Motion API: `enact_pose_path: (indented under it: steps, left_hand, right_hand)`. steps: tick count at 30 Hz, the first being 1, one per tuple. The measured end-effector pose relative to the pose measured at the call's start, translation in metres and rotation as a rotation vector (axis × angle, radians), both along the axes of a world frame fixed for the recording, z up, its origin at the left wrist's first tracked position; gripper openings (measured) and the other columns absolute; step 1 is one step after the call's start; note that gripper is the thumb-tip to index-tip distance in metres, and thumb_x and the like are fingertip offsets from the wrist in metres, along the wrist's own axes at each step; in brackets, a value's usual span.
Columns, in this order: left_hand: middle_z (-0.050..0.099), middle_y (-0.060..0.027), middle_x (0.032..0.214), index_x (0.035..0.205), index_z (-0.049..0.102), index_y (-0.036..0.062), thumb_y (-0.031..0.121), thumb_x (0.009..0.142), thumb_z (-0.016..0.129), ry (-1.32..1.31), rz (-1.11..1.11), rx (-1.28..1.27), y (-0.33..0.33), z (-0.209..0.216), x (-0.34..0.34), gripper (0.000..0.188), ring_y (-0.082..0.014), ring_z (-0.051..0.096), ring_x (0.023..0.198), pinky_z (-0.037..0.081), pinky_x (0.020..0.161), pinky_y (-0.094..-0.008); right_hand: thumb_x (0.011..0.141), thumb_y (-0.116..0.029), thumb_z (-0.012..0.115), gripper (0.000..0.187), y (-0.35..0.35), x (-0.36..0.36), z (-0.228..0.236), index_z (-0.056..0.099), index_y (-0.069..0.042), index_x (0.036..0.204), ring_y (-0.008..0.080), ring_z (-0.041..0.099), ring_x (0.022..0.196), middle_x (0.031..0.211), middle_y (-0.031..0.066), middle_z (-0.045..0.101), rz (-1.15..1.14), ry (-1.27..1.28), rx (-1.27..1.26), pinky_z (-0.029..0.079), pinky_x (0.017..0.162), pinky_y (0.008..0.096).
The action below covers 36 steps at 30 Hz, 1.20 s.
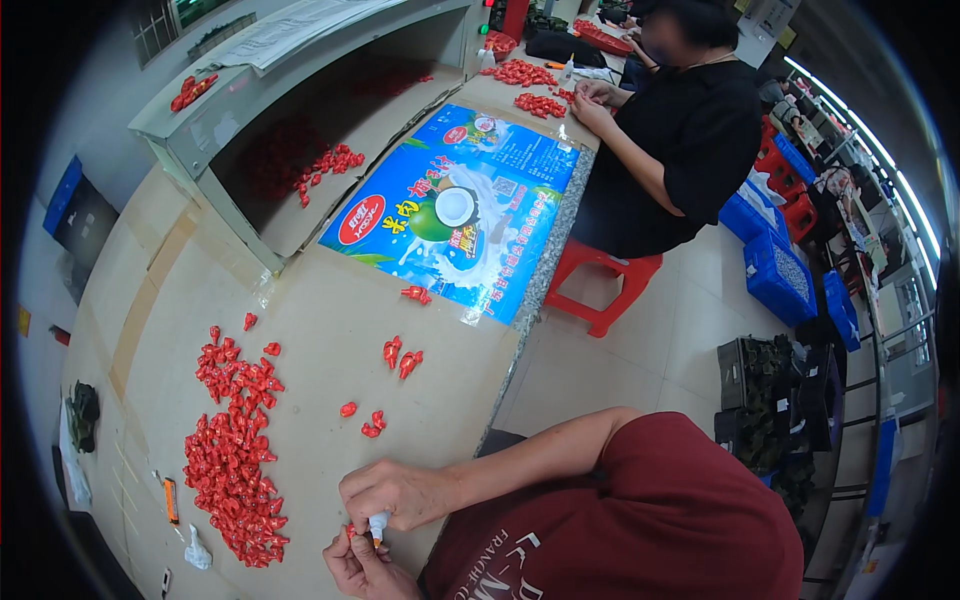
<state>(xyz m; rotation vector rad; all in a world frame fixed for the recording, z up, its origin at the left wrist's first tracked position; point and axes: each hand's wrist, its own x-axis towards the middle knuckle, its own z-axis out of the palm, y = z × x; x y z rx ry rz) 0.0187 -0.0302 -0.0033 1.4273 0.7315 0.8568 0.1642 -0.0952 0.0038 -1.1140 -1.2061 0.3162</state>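
Observation:
My right hand [395, 493] is closed around a small white bottle [378, 521] with an orange-brown tip, pointing down toward my other hand. Just below it, my left hand [360, 572] pinches a small glossy red plastic piece [351, 531], partly covered by the fingers. The bottle tip is close to that piece; whether they touch I cannot tell. Left of my hands lies a long heap of similar red pieces [232, 470]. A few loose ones, among them a red piece [409, 363], are scattered on the table [320, 330] beyond my right hand.
An orange cutter [171, 500] and a crumpled white item [197, 547] lie left of the heap. A blue printed sheet [460, 210] covers the far tabletop beside a grey shelf box [195, 150]. Beyond, a co-worker in black [690, 140] handles red pieces, on a red stool [605, 285].

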Motion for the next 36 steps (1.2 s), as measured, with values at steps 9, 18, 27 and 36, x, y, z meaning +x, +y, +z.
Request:
enact_pose_path:
  steps: [9,18,27,36]
  left_hand:
    - [0.050,0.0006,0.066,0.090,0.054,0.0013,0.013,0.094,0.056,-0.011,-0.001,0.011,-0.0009,0.0016,0.0021,0.012,-0.0034,0.039,0.054,0.026,0.047,-0.0173]
    - [0.051,0.0004,0.067,0.090,0.054,0.0012,0.013,0.093,0.056,-0.006,0.008,0.004,-0.0014,0.0015,0.0022,0.012,-0.0033,0.038,0.054,0.026,0.047,-0.0175]
    - [0.052,-0.0002,0.069,0.089,0.054,0.0012,0.012,0.093,0.056,0.017,0.014,0.020,-0.0012,0.0032,0.0022,0.012,-0.0034,0.039,0.055,0.027,0.047,-0.0170]
    - [0.052,-0.0002,0.069,0.090,0.053,0.0015,0.012,0.093,0.056,-0.008,-0.004,0.015,0.0008,-0.0016,0.0003,0.011,-0.0033,0.039,0.055,0.027,0.047,-0.0167]
  right_hand:
    - [0.067,0.001,0.062,0.010,0.0000,0.0000,-0.0001,0.052,0.001,0.068,0.0282,0.055,0.064,0.070,0.0108,0.050,-0.007,-0.006,0.001,0.043,0.055,0.0372]
    - [0.066,0.004,0.062,0.010,-0.0001,-0.0001,-0.0005,0.054,0.000,0.070,0.0269,0.055,0.066,0.071,0.0094,0.050,-0.001,0.003,-0.013,0.043,0.055,0.0366]
    - [0.064,0.007,0.062,0.013,0.0002,-0.0005,-0.0008,0.056,-0.001,0.071,0.0252,0.055,0.067,0.072,0.0078,0.052,0.011,0.020,-0.010,0.043,0.055,0.0352]
    - [0.063,0.009,0.062,0.016,0.0003,-0.0012,-0.0055,0.056,-0.002,0.072,0.0249,0.054,0.068,0.073,0.0070,0.051,0.002,0.013,-0.023,0.042,0.055,0.0355]
